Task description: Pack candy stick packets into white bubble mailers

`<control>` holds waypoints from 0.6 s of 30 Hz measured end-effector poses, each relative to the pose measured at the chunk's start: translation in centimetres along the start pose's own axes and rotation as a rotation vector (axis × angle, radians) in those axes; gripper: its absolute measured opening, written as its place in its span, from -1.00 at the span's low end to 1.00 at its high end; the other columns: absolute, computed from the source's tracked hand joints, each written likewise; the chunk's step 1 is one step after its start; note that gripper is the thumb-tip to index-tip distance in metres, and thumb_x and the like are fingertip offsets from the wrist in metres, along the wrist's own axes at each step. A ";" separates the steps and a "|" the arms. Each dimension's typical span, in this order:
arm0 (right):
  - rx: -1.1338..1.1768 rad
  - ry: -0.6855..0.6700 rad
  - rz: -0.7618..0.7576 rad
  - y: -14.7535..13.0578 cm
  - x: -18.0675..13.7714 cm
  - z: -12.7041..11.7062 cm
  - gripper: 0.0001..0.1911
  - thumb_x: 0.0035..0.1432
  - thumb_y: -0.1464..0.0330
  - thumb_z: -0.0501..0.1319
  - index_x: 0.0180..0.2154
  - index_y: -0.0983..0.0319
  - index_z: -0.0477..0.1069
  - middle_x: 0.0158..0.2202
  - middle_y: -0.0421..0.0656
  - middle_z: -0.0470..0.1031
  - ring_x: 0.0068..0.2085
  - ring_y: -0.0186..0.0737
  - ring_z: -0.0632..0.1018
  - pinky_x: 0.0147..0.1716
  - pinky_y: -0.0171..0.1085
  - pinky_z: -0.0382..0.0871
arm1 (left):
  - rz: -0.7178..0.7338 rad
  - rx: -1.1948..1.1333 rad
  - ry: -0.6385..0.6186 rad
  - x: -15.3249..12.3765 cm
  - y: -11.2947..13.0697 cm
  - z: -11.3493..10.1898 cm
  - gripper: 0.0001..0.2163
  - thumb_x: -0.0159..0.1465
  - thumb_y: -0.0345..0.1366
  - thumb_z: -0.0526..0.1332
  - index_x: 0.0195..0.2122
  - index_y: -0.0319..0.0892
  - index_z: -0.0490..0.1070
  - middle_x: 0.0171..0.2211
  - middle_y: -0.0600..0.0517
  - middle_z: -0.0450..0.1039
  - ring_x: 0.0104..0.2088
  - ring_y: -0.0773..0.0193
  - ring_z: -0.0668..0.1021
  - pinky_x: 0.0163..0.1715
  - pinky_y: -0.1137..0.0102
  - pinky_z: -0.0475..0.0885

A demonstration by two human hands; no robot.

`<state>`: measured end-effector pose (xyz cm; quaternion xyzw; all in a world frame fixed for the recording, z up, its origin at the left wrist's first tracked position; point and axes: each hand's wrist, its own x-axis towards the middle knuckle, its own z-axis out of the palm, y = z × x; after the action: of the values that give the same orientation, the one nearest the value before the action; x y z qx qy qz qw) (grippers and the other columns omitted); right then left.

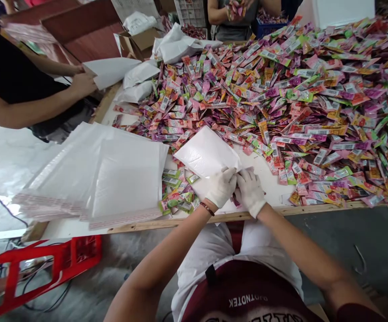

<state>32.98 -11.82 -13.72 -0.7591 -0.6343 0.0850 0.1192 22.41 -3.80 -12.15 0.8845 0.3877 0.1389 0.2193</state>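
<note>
A white padded mailer (207,152) lies at a slant on the tabletop before me, its near corner between my hands. My left hand (222,185), in a white glove, is closed on that corner. Right beside it, my right hand (251,191), gloved too, has its fingers curled at the same edge; its fingertips are partly hidden. Small snack sachets (177,192) with green and pink wrappers lie to the left of my left hand. A few purple-pink bits of wrapper show under my right hand.
A big heap of sachets (301,103) covers the table's right and back. Flat white mailers (127,179) are stacked at left, filled ones (143,74) behind. A co-worker's hands (83,80) hold a mailer; another person's hands (237,9) hold sachets. A red stool (56,264) stands below.
</note>
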 end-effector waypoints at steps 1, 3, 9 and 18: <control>-0.015 -0.013 0.044 -0.1 0.5 0.1 -0.64 0.30 0.35 0.02 0.04 0.31 0.40 0.10 0.13 0.36 0.15 0.12 0.29 0.08 0.02 0.22 | -0.001 -0.056 0.026 0.0 0.3 0.1 -0.78 0.32 -0.34 0.07 -0.24 -0.17 0.53 -0.27 -0.06 0.54 -0.28 0.22 0.54 -0.26 0.39 0.35; 0.048 -0.058 0.078 -0.2 1.8 -0.6 -0.67 0.29 0.38 0.04 -0.01 0.32 0.44 0.05 0.13 0.41 0.13 0.09 0.33 0.07 0.00 0.26 | -0.046 -0.195 0.070 0.1 0.6 0.0 -0.78 0.28 -0.36 0.08 -0.34 -0.19 0.53 -0.37 -0.02 0.52 -0.33 0.26 0.51 -0.30 0.42 0.33; 0.696 0.229 -0.145 3.7 1.7 -8.6 -0.61 0.29 0.22 0.13 0.09 0.19 0.44 0.03 -0.07 0.51 0.09 -0.12 0.47 0.14 -0.11 0.31 | -0.343 -0.878 0.170 1.4 -0.4 -3.9 -0.78 0.16 -0.19 0.20 -0.40 -0.24 0.54 -0.59 0.13 0.37 -0.57 0.41 0.34 -0.55 0.49 0.21; 1.553 -0.021 0.317 7.3 0.3 -6.3 -0.56 -0.05 -0.02 0.35 -0.27 0.17 0.48 -0.37 -0.10 0.59 -0.38 -0.06 0.62 -0.36 -0.05 0.53 | -0.391 -1.271 0.174 2.5 1.4 -7.6 -0.72 0.12 -0.14 0.27 -0.30 -0.26 0.60 -0.67 0.10 0.39 -0.74 0.46 0.25 -0.72 0.48 0.11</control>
<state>41.67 -13.25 -9.75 -0.5392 -0.2789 0.5265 0.5952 21.76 -0.68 -4.67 0.4825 0.3997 0.3687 0.6867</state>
